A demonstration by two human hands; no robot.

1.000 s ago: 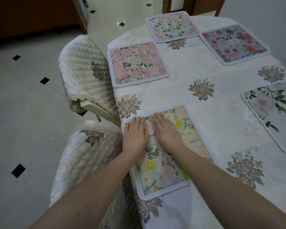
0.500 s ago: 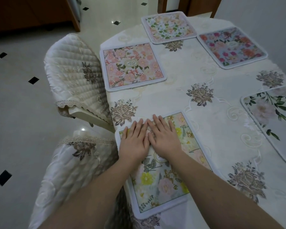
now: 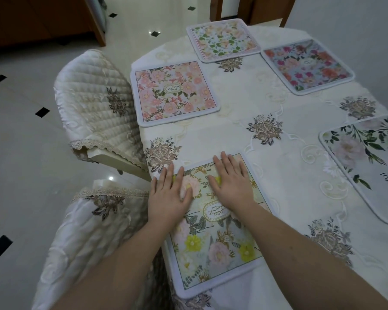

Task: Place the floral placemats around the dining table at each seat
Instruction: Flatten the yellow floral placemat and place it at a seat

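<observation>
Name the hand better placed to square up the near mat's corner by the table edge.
Left. The left hand lies flat on the yellow-flowered placemat with fingers over that far-left corner; the right hand lies nearer the mat's middle, probably better for pinning it.

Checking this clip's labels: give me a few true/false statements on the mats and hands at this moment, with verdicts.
1. Both hands lie flat on the nearest mat. True: left hand and right hand rest palm down on it.
2. Five mats are in view. True.
3. The pink mat lies in front of the quilted chair. True.
4. The right hand holds a mat in the air. False: it presses flat on the nearest mat.
5. The far mats overlap. False: the far mat and purple mat lie apart.
</observation>
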